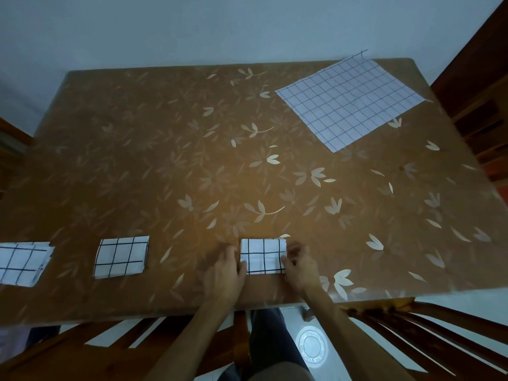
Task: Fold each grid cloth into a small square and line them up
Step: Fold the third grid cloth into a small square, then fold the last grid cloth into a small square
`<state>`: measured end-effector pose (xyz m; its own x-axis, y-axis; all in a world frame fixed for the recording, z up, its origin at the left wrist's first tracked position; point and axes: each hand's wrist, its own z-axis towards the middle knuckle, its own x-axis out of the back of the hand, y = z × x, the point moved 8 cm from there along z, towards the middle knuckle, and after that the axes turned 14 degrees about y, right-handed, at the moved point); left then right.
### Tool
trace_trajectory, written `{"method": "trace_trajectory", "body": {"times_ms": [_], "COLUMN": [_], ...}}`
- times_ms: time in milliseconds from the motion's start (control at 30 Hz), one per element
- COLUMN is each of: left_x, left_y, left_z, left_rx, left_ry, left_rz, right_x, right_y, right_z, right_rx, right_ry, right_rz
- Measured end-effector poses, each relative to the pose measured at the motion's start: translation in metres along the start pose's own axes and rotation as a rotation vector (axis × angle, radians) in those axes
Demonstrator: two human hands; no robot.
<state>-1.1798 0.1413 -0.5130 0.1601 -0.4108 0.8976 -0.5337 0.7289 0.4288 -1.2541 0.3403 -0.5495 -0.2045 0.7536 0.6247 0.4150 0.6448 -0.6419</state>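
Observation:
A small folded white cloth with dark grid lines [263,256] lies near the table's front edge. My left hand [226,273] holds its left edge and my right hand [299,266] pinches its right edge. Two more folded grid squares lie in the same row to the left: one [121,256] in the middle-left, another [23,262] at the far left, partly cut by the frame. A large unfolded grid cloth [350,101] lies flat at the far right corner of the table.
The table [165,160] carries a brown leaf-patterned cover. Wooden chairs stand at the front [412,331] and at the right side [478,111]. A wall runs behind the table.

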Motion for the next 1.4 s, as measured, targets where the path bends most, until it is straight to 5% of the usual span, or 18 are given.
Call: {"method": "trace_trajectory", "body": {"times_ms": [200, 367, 467, 567, 633, 833, 1100, 1400], "left_x": [-0.024, -0.032, -0.038, -0.041, -0.045, -0.045, -0.037, -0.029], "left_y": [0.033, 0.029, 0.023, 0.021, 0.016, 0.005, -0.002, 0.016], "left_z": [-0.018, -0.012, -0.009, -0.009, -0.007, -0.002, 0.002, -0.003], "left_rx": [-0.694, -0.678, -0.649, -0.649, -0.643, -0.666, -0.737, -0.499], "left_ry": [0.075, 0.005, -0.043, -0.057, -0.073, -0.105, -0.088, -0.182], "left_rz": [0.283, 0.322, 0.364, 0.361, 0.374, 0.357, 0.334, 0.258], "right_x": [0.002, 0.018, 0.026, -0.010, -0.032, -0.053, -0.040, -0.034], "right_y": [-0.001, -0.003, -0.024, -0.041, -0.045, -0.026, -0.013, -0.038], "right_z": [-0.004, -0.015, -0.033, -0.051, -0.053, -0.031, -0.018, -0.029], "right_rx": [0.048, 0.171, 0.548, 0.918, 1.003, 0.933, 0.842, 0.778], "right_ry": [0.040, 0.159, 0.403, 0.282, 0.161, 0.021, 0.049, -0.034], "right_rz": [-0.026, -0.098, -0.227, -0.398, -0.451, -0.616, -0.786, -0.779]}}
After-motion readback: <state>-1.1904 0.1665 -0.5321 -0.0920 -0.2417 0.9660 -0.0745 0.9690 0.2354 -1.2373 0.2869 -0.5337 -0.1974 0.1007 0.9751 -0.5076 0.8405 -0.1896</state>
